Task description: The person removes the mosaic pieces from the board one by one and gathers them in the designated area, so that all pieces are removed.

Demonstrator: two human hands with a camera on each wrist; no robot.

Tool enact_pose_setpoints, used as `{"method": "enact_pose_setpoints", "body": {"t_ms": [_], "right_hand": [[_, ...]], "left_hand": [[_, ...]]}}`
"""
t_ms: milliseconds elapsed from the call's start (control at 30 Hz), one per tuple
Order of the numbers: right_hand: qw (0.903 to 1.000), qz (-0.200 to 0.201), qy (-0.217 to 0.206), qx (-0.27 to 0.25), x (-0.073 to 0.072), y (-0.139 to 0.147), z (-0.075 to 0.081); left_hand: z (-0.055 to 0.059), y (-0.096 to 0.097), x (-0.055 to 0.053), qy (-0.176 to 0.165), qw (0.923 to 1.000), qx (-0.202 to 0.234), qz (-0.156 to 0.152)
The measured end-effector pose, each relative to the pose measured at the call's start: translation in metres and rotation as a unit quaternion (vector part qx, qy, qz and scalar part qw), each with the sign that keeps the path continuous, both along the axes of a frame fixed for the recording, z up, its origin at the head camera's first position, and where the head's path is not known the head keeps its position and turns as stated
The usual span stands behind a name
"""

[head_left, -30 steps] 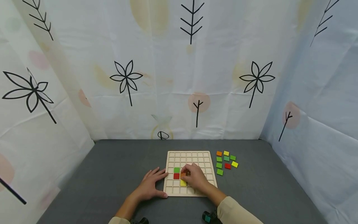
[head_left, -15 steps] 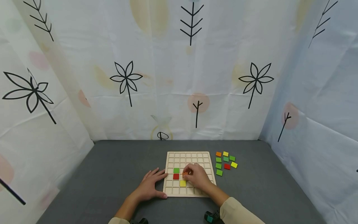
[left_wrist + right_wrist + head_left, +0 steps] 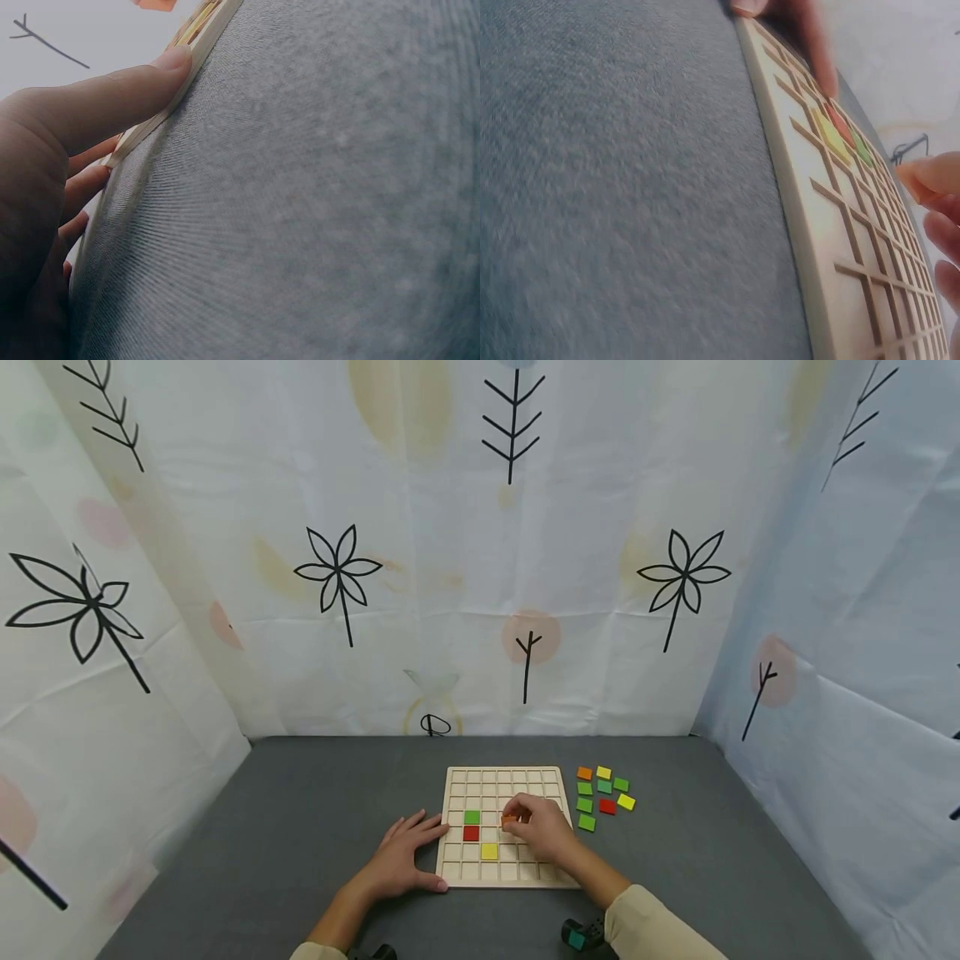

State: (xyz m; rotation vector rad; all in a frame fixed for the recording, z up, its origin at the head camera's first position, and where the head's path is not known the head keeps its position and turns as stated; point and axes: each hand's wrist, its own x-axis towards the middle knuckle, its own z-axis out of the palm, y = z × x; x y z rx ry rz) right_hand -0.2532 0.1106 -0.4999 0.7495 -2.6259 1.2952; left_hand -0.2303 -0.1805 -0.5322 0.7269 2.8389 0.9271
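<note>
A pale wooden grid board (image 3: pixel 526 779) lies on the grey table. My right hand (image 3: pixel 547 832) pinches a small orange tile (image 3: pixel 509 821) between thumb and finger, above the board's middle. The right wrist view shows this orange tile (image 3: pixel 910 182) clear of the grid. With fingers spread, my left hand (image 3: pixel 400 862) rests at the board's left side, its thumb (image 3: pixel 176 58) against the front edge by the corner. Set in the grid squares are a green tile (image 3: pixel 472 817), a red tile (image 3: pixel 471 833) just in front of it, and a yellow tile (image 3: pixel 489 852) nearer me.
To the right of the board several loose tiles lie on the table, among them an orange one (image 3: pixel 584 773), a red one (image 3: pixel 607 807), yellow ones and green ones. Patterned white cloth (image 3: pixel 435 635) hangs behind the table and along both sides.
My right hand has moved right and lifted slightly with the orange tile, away from the square beside the red tile. My left hand has stayed at the board.
</note>
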Motion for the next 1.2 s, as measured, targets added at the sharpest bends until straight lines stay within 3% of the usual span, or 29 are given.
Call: {"method": "enact_pose_setpoints", "body": {"t_ms": [267, 733, 1200], "right_hand": [[1.0, 0.001, -0.001, -0.006, -0.002, 0.015, -0.002], [0.9962, -0.069, -0.026, -0.047, 0.002, 0.044, -0.006], [0.9898, -0.137, -0.014, -0.037, 0.001, 0.082, -0.01]], "left_hand": [[0.001, 0.0, 0.001, -0.001, 1.0, 0.007, 0.0], [0.001, 0.0, 0.0, 0.0, 1.0, 0.003, -0.001], [0.001, 0.0, -0.001, 0.004, 1.0, 0.001, -0.003]]}}
